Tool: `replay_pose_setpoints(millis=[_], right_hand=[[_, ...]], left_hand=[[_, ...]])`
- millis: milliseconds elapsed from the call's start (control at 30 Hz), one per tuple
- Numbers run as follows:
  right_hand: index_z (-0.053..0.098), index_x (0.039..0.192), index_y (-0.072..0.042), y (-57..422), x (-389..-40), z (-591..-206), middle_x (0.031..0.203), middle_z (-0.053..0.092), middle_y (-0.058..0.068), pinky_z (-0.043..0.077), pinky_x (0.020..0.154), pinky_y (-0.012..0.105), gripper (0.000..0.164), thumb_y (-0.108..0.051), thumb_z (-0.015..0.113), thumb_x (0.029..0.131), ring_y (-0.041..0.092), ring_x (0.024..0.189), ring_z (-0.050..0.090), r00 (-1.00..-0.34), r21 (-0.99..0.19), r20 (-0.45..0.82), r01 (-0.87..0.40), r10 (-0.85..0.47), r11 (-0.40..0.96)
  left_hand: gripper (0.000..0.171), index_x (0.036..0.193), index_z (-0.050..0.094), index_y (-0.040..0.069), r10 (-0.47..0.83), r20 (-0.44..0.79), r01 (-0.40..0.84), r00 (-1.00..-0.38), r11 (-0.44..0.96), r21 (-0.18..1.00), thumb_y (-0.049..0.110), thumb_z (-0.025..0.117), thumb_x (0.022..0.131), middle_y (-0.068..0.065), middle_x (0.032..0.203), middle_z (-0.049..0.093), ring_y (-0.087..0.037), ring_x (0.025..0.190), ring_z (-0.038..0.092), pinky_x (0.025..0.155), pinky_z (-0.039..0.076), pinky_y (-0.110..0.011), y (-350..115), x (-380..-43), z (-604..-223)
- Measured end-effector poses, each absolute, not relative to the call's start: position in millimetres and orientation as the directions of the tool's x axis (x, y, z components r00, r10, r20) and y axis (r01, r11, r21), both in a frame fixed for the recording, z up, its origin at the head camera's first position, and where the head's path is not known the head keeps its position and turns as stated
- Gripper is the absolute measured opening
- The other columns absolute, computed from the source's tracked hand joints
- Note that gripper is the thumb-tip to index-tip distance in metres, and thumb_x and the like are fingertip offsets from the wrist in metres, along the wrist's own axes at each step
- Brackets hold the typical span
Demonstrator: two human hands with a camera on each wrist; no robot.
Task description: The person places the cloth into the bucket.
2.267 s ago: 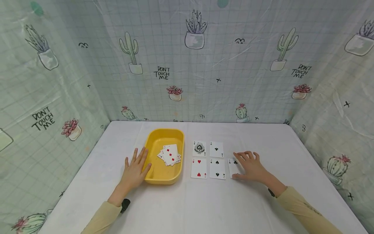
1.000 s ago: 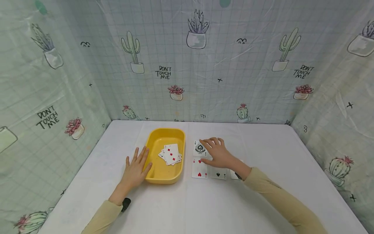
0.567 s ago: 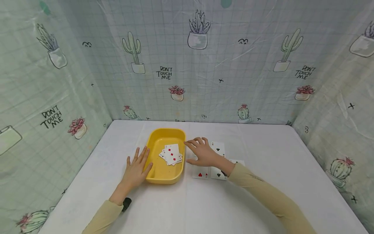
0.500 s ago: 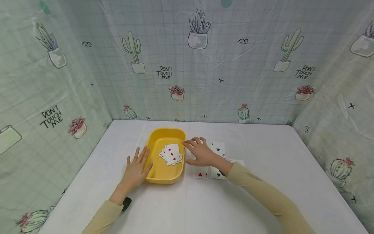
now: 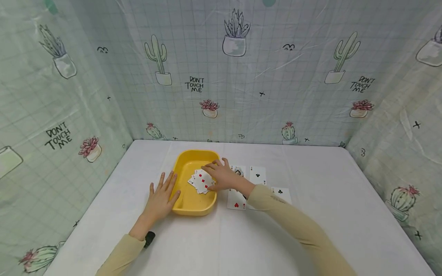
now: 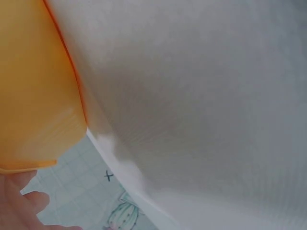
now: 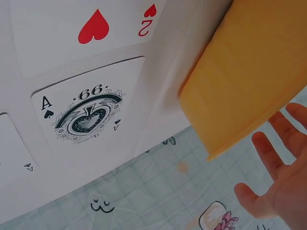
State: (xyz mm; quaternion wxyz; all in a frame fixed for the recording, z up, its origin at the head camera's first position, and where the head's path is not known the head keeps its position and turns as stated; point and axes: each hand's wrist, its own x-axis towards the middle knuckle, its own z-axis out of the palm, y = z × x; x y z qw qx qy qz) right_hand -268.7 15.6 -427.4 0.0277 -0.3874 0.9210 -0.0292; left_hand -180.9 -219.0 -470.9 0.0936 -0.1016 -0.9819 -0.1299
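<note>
Held right grip (image 5: 223, 178) spread at edge of card pile (image 5: 200, 184) inside tray (image 5: 194, 203), could not tell if touching | found pile toward 9 o'clock, top card (image 5: 202, 181) long-axis 11-to-5; judged right nearer than left grip (image 5: 159, 200), spread at tray's 9 o'clock rim | counted one tray, one pile (cards within uncounted), five loose cards (image 5: 258, 177) on tabletop (image 5: 221, 245) toward 3 o'clock
</note>
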Motion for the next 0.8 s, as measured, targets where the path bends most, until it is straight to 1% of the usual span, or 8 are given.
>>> replay_pose_setpoints(millis=[167,267,433,633,800], right_hand=[[0.029,0.139,-0.023,4.7,-274.0,-433.8,0.138,0.039,-0.003,0.010,0.105,0.057,0.083,-0.050,0.067,0.071,0.021,0.124,0.029,-0.695,-0.030,-0.083,-0.715,-0.714,0.699],[0.030,0.139,-0.024,-1.0,-275.7,-434.8,0.139,0.039,-0.003,0.009,0.105,0.058,0.085,-0.052,0.069,0.069,0.021,0.125,0.028,-0.687,-0.028,-0.108,-0.721,-0.719,0.693],[0.031,0.139,-0.025,-9.0,-279.3,-435.9,0.139,0.039,-0.004,0.008,0.107,0.057,0.085,-0.054,0.068,0.068,0.019,0.126,0.028,-0.678,-0.016,-0.165,-0.724,-0.716,0.689],[0.027,0.140,-0.027,-16.4,-282.9,-435.9,0.140,0.037,-0.006,0.007,0.108,0.057,0.090,-0.057,0.068,0.066,0.019,0.126,0.028,-0.696,0.016,-0.220,-0.703,-0.683,0.711],[0.025,0.141,-0.026,-21.5,-285.4,-436.2,0.141,0.036,-0.006,0.003,0.108,0.057,0.093,-0.055,0.070,0.065,0.019,0.126,0.026,-0.715,0.066,-0.262,-0.684,-0.648,0.727]], left_hand=[[0.061,0.142,0.023,0.009,0.182,0.237,0.239,-0.954,0.940,0.242,0.033,0.045,0.091,-0.011,0.148,0.022,-0.037,0.136,0.012,0.098,0.010,-0.069,-219.6,-179.5,-473.6],[0.061,0.142,0.022,0.010,0.182,0.225,0.236,-0.957,0.941,0.243,0.034,0.044,0.091,-0.009,0.149,0.021,-0.037,0.137,0.011,0.098,0.009,-0.069,-219.8,-178.6,-473.4],[0.061,0.143,0.020,0.011,0.179,0.200,0.225,-0.963,0.945,0.239,0.036,0.042,0.092,-0.008,0.150,0.018,-0.035,0.138,0.008,0.099,0.009,-0.068,-219.8,-178.9,-472.9],[0.061,0.143,0.020,0.011,0.183,0.207,0.231,-0.961,0.943,0.239,0.036,0.042,0.092,-0.008,0.150,0.019,-0.035,0.138,0.007,0.099,0.011,-0.069,-219.5,-179.3,-471.1],[0.061,0.143,0.021,0.011,0.183,0.209,0.232,-0.961,0.942,0.241,0.036,0.042,0.092,-0.009,0.150,0.019,-0.036,0.138,0.008,0.099,0.010,-0.069,-219.5,-179.6,-470.1]])
